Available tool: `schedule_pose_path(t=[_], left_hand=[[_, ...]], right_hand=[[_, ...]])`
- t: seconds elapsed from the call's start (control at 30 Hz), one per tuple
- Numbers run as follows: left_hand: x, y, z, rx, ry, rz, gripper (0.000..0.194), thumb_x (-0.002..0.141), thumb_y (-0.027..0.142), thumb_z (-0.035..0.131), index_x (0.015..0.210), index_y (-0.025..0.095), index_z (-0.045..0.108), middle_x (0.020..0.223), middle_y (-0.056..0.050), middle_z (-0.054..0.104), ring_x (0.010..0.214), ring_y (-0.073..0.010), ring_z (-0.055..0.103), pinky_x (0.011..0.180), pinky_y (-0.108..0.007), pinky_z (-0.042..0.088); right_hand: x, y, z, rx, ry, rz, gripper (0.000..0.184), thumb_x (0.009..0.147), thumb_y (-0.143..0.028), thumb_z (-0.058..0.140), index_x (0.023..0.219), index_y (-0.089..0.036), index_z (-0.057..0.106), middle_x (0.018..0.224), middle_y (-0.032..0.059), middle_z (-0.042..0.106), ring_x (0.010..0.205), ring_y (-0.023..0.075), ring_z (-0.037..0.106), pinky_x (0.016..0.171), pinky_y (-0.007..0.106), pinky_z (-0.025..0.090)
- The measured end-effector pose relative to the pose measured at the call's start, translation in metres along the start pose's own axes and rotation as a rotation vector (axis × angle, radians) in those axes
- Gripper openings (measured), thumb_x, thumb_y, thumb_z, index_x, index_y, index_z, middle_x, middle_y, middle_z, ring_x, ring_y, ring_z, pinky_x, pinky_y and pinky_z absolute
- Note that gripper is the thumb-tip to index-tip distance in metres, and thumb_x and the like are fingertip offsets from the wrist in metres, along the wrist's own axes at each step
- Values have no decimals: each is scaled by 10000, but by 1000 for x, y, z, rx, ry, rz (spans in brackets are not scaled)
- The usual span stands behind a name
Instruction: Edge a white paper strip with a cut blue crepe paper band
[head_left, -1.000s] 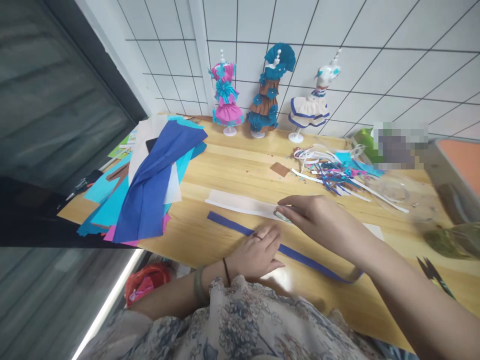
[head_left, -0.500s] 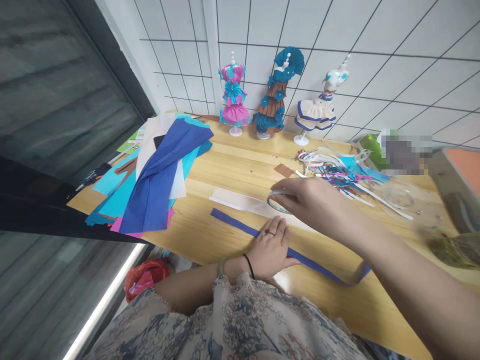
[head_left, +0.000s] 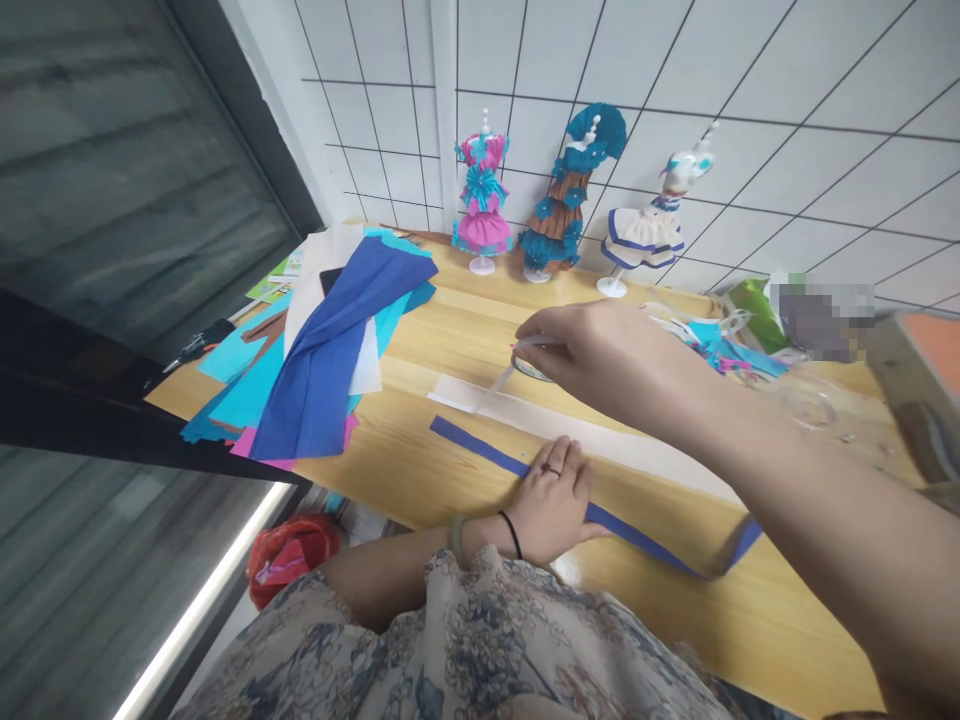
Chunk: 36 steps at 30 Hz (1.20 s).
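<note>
My right hand (head_left: 577, 345) is closed on a roll of tape (head_left: 531, 366), raised above the table. From the roll a strip of tape (head_left: 504, 378) runs down to the left part of a long pale paper strip (head_left: 615, 432). My left hand (head_left: 559, 500) lies flat, fingers outstretched, across a narrow blue strip (head_left: 480, 443) nearer to me. Past that hand the blue strip continues right and bends up near my right forearm. Part of the pale strip's right end is hidden behind the forearm.
Sheets of blue, turquoise, white and pink paper (head_left: 322, 340) are heaped at the left. Three small dress stands (head_left: 484, 215) line the tiled wall. Coloured paper scraps (head_left: 720, 345) lie at the right. Below the table's left edge is a red bag (head_left: 292, 560).
My right hand has moved up and left with the tape roll, and a length of tape now stretches from it to the pale strip. My left hand stays flat on the blue strip.
</note>
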<state>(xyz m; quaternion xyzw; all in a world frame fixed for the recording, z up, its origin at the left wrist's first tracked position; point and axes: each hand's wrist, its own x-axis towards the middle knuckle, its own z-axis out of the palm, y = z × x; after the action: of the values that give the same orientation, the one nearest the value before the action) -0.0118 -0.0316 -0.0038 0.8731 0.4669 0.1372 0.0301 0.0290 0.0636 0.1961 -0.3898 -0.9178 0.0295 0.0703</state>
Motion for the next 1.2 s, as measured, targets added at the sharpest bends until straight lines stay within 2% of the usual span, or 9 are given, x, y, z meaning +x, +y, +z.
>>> schedule_pose_path(t=[0.23,0.4,0.73,0.93,1.2], left_hand=[[-1,0,1,23,8,-7,742,795,630,395,1261,54,419,1368,-231,363,1317,-317,255,1086,-446,156],[-2,1,1,24,-2,-10,743,798,630,387,1264,53,420,1372,-225,361,1323,-319,241,1085,-442,166],[-1,1,-1,7,5,-19,740,808,638,346,1252,53,436,1358,-224,380,1312,-321,265,1086,-444,163],[-1,1,1,2,19,-14,743,796,647,363,1244,59,438,1352,-221,389,1307,-326,277,1082,-452,166],[0,3,0,11,8,-21,785,766,672,390,1241,49,431,1357,-247,364,1305,-344,269,1068,-459,188]], right_hand=[[11,-13,-9,-30,24,-79,203,828,-212,468,835,-156,663,685,50,638,598,141,560,515,245,324],[16,-19,-11,-37,58,-145,219,837,-239,455,809,-158,657,662,46,621,615,156,567,530,256,333],[26,-29,-19,-78,64,-181,268,851,-255,419,813,-143,659,639,58,611,628,164,567,514,254,322],[11,-10,-12,-61,89,-170,259,859,-278,441,898,-163,669,726,58,653,654,169,588,547,265,356],[-41,29,6,-25,85,-107,287,889,-308,400,998,-189,637,875,79,674,696,180,614,570,287,413]])
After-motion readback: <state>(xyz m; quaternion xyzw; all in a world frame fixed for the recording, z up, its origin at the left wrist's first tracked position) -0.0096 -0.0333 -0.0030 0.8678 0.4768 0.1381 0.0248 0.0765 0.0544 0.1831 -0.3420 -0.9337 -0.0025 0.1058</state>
